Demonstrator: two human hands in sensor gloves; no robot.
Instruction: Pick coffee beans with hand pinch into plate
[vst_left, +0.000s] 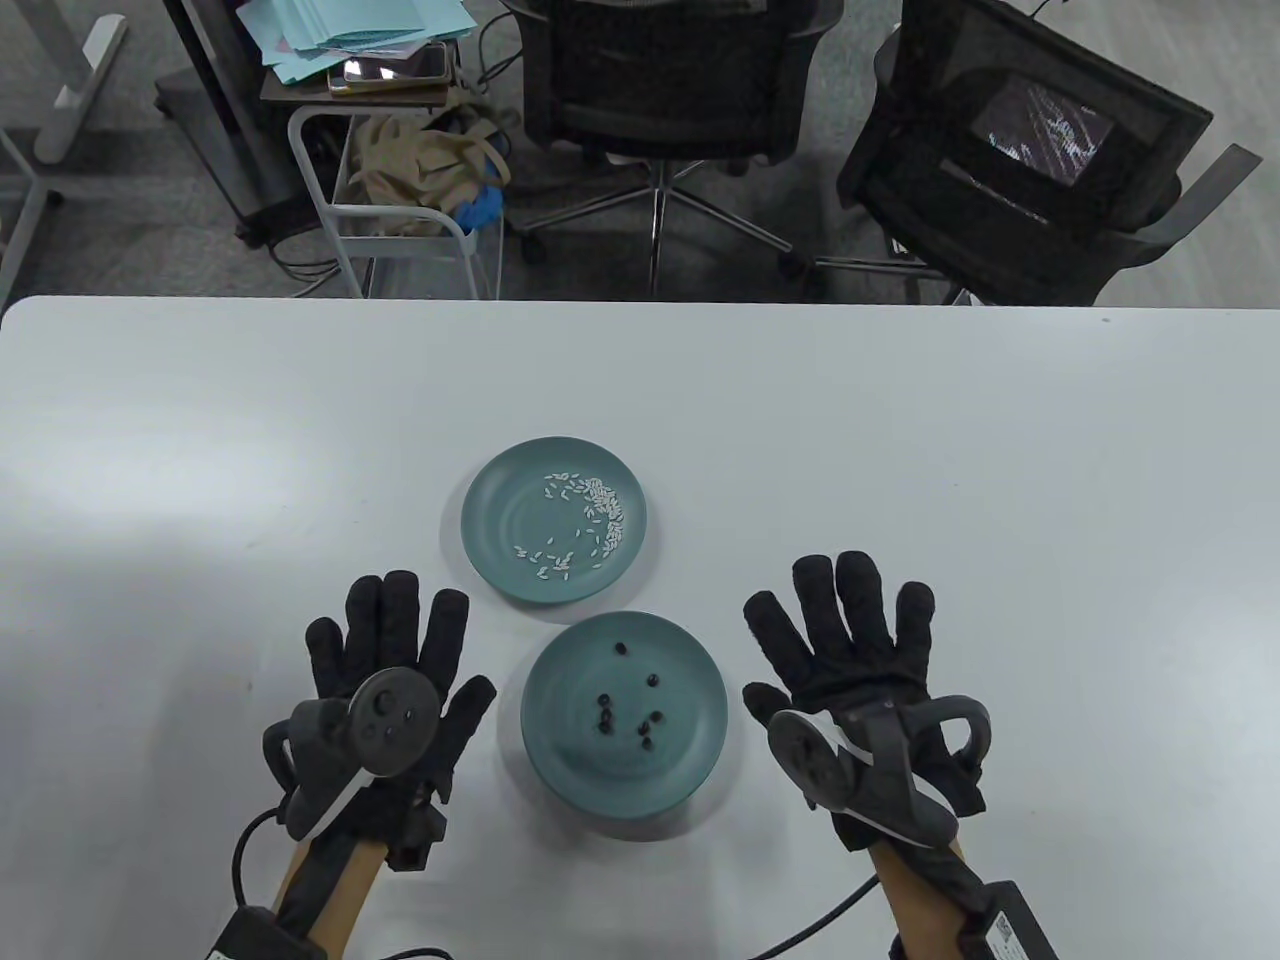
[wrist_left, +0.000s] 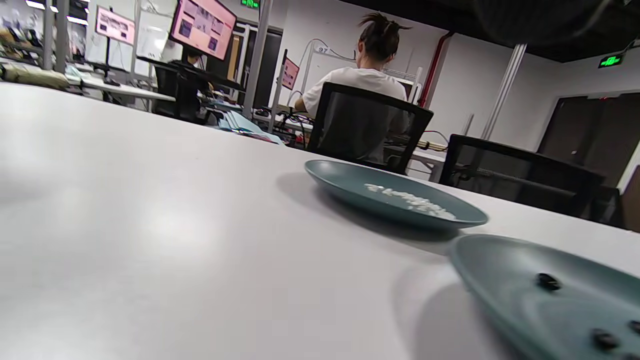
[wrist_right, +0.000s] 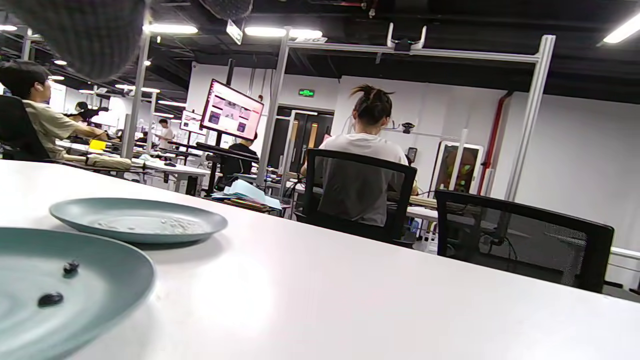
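Note:
Two teal plates stand at the table's middle. The near plate (vst_left: 560, 750) holds several dark coffee beans (vst_left: 606, 718); it also shows in the left wrist view (wrist_left: 505, 285) and the right wrist view (wrist_right: 115, 280). The far plate (vst_left: 490, 530) holds several white grains (vst_left: 600, 510). My left hand (vst_left: 390, 650) lies flat on the table left of the near plate, fingers spread, holding nothing. My right hand (vst_left: 850, 630) lies flat right of that plate, fingers spread, holding nothing.
The white table (vst_left: 900, 450) stretches wide around the plates. Beyond its far edge stand two black office chairs (vst_left: 670, 80) and a small cart (vst_left: 400, 170) with papers. Cables trail from both wrists at the near edge.

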